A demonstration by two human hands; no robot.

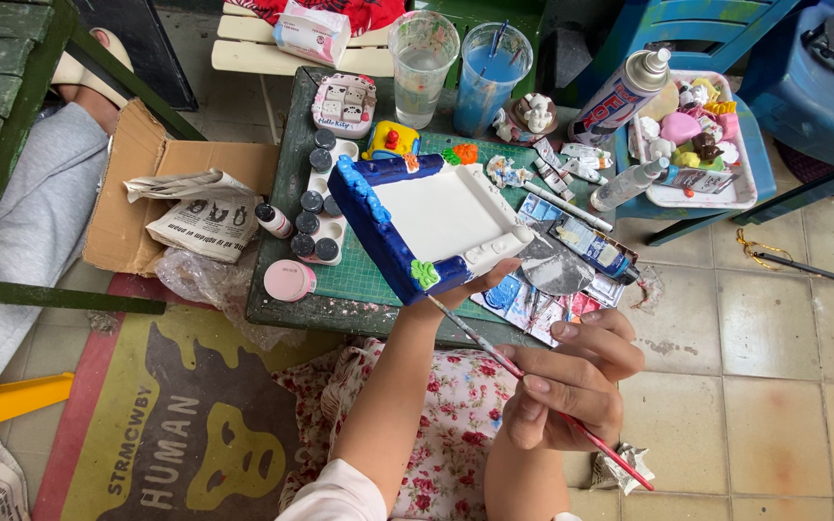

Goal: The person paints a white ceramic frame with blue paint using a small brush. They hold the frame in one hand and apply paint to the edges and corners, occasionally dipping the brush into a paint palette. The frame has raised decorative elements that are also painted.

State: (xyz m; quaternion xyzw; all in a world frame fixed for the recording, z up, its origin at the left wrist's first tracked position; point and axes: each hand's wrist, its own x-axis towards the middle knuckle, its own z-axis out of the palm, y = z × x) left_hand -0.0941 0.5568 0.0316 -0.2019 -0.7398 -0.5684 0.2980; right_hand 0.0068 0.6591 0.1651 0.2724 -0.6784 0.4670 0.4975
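My left hand holds up a square white plaster frame from underneath, tilted over the small green table. The frame's left and near edges are painted blue, with a green flower at its near corner. My right hand grips a thin red-handled paintbrush, whose tip points at the frame's near blue corner. My lap in floral cloth lies below both hands.
On the table stand two plastic cups, small paint pots, a paint-smeared palette, a pink lid and plaster figures. A spray can and a tray of painted figures sit right. A cardboard box with newspaper lies left.
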